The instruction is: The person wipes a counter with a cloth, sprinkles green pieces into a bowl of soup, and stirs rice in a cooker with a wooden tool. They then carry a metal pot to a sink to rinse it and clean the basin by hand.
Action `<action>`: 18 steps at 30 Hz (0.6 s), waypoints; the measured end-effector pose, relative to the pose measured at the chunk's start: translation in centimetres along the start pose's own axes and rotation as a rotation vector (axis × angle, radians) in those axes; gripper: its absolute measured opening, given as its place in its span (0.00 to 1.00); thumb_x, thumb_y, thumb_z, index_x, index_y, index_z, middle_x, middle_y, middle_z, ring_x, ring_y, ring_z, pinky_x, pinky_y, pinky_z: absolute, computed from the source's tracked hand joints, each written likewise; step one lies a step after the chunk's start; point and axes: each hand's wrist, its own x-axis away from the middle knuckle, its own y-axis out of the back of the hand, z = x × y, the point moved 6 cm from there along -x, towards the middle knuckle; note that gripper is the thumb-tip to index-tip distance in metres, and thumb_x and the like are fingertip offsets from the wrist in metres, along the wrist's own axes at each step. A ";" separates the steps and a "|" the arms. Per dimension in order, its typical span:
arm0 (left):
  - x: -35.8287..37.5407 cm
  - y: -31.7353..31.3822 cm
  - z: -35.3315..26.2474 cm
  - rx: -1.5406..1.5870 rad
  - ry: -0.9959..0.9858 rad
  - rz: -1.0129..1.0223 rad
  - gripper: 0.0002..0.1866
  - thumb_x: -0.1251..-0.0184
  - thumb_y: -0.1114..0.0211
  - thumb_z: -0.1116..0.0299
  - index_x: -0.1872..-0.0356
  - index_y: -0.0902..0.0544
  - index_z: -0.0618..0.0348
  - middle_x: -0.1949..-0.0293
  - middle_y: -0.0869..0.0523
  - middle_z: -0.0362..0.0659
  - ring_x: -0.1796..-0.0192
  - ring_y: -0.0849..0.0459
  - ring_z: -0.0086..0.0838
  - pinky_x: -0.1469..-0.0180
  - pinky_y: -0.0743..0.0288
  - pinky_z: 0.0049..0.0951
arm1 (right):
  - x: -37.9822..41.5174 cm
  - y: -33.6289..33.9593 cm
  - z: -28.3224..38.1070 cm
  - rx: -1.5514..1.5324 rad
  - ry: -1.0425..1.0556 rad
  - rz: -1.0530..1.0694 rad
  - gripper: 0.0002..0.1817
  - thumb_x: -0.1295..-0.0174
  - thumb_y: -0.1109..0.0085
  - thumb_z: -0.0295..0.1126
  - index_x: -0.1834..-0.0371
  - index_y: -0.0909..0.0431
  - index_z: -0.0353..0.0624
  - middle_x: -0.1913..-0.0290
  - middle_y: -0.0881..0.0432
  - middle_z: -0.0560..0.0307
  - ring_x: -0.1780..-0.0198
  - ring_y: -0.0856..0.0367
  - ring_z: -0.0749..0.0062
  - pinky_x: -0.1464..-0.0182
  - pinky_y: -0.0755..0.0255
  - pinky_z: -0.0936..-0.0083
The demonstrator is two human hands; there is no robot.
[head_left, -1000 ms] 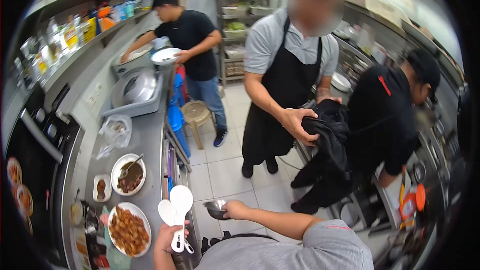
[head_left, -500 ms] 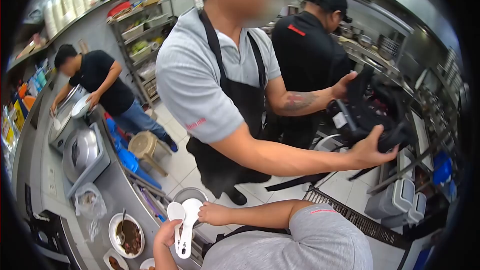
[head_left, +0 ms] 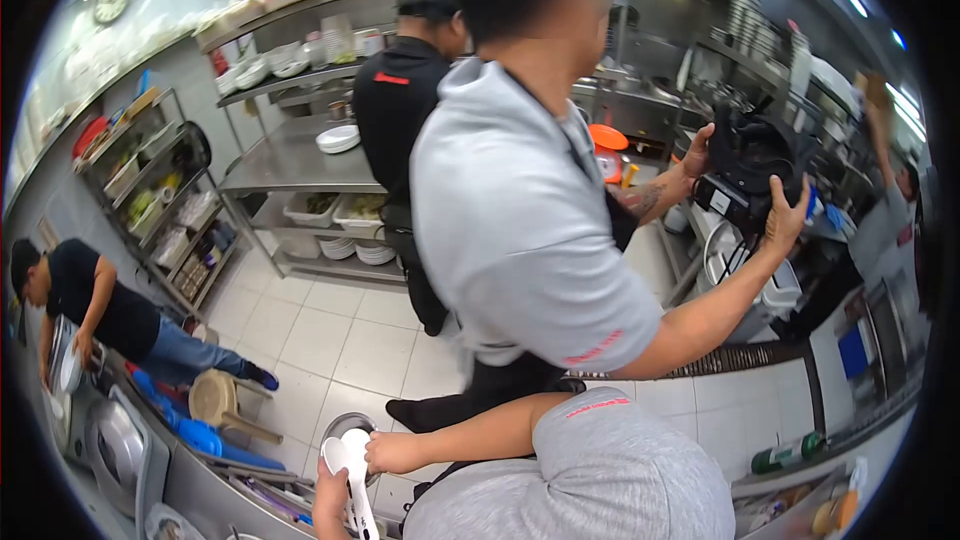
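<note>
Two white serving spoons are together at the bottom of the view, a left one (head_left: 335, 454) and a right one (head_left: 357, 460), their bowls up and handles downward. My left hand (head_left: 330, 495) is closed around them from the left. My right hand (head_left: 398, 452) has its fingers curled against the right spoon's edge; its fingertips are partly hidden. A round metal bowl (head_left: 340, 424) shows behind the spoons, mostly covered by them.
A person in a grey shirt (head_left: 530, 230) stands close ahead, holding a black strapped headset (head_left: 750, 165). Another in black (head_left: 400, 120) is behind. At left, a person (head_left: 90, 300) bends over the counter near a beige stool (head_left: 225, 400). Metal shelves (head_left: 290, 175) line the back.
My view has swung up and right, so the dish of food has left the frame. The person in grey has turned away with the headset. My hands keep hold of the spoons.
</note>
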 end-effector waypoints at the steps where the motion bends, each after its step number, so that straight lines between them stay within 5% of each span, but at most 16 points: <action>1: -0.9 0.0 0.2 -0.071 0.016 -0.020 0.35 0.34 0.45 0.69 0.27 0.48 0.58 0.47 0.22 0.54 0.49 0.21 0.41 0.49 0.26 0.42 | 0.4 0.3 -0.2 -0.030 -0.014 -0.020 0.04 0.46 0.46 0.31 0.76 0.21 0.49 0.71 0.23 0.64 0.60 0.25 0.68 0.54 0.37 0.69; 5: -2.4 -0.9 -1.9 -0.368 0.015 0.134 0.34 0.31 0.48 0.59 0.31 0.43 0.69 0.43 0.26 0.69 0.39 0.26 0.56 0.38 0.33 0.41 | 1.6 1.6 -0.8 -0.069 -0.074 -0.123 0.06 0.46 0.45 0.32 0.79 0.23 0.49 0.73 0.23 0.64 0.61 0.25 0.69 0.54 0.37 0.69; 8: -2.6 -2.7 -5.6 -0.747 -0.082 0.174 0.36 0.32 0.46 0.54 0.30 0.43 0.68 0.46 0.23 0.67 0.47 0.19 0.53 0.47 0.25 0.42 | 2.5 2.2 -1.7 -0.060 -0.111 -0.143 0.05 0.48 0.45 0.31 0.79 0.24 0.50 0.73 0.23 0.65 0.61 0.25 0.69 0.54 0.37 0.70; 10: -0.3 -3.4 -10.0 -0.713 -0.043 0.172 0.39 0.34 0.44 0.49 0.31 0.41 0.69 0.45 0.26 0.70 0.41 0.24 0.55 0.42 0.29 0.39 | 2.9 2.6 -2.7 -0.071 -0.126 -0.138 0.04 0.49 0.44 0.30 0.79 0.24 0.50 0.73 0.23 0.65 0.61 0.25 0.69 0.54 0.37 0.70; 18: 3.0 -4.0 -17.7 -0.553 -0.244 0.033 0.36 0.38 0.38 0.58 0.34 0.37 0.71 0.44 0.24 0.66 0.40 0.24 0.53 0.40 0.31 0.38 | 5.2 7.0 -7.2 -0.114 -0.124 -0.304 0.02 0.51 0.45 0.27 0.79 0.25 0.48 0.72 0.24 0.63 0.61 0.25 0.66 0.52 0.36 0.68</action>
